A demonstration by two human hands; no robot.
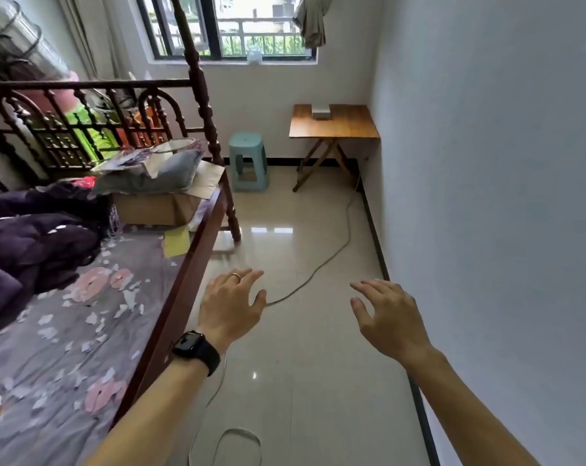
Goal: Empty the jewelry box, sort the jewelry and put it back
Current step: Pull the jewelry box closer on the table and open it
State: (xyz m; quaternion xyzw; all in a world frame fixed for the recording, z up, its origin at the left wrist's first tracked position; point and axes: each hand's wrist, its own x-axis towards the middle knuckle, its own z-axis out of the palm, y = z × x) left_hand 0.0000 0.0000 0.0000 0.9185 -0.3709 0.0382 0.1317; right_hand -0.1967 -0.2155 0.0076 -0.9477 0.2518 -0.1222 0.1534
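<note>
Across the far end of the room, one folding table [335, 126] stood against the wall, with one small grey box [321, 112], presumably the jewelry box, lying shut on top and well away from the person. One stool [249, 162] stood beside it. One cable [332, 257] snaked over the glossy floor between; a foot could likely catch it on the walk over, or slip. Nearest, the left hand [232, 304] and right hand [387, 317] hung apart, fingers spread, holding nothing.
</note>
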